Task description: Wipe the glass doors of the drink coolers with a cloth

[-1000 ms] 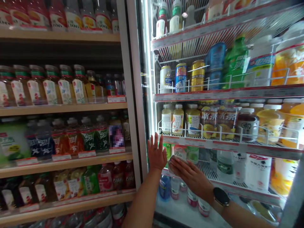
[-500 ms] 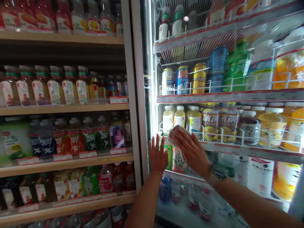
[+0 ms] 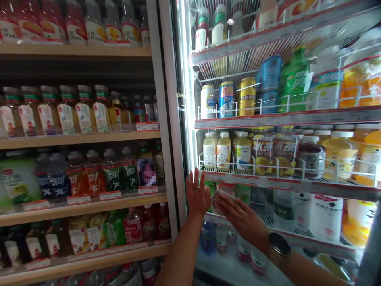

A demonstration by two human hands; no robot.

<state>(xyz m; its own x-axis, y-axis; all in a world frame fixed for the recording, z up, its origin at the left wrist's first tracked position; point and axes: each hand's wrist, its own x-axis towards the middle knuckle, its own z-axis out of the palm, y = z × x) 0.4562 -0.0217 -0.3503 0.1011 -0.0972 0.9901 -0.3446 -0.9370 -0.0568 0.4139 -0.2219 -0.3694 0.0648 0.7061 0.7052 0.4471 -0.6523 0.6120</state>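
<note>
Mostly hidden pale cloth [image 3: 214,207], right hand [image 3: 241,218] covering it, drinks [image 3: 243,194] behind obscured.

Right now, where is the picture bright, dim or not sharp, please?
Head view: the light strip glares white; head view: the wooden shelves look dimmer; head view: the cloth looks soft, its edges unclear.
</note>
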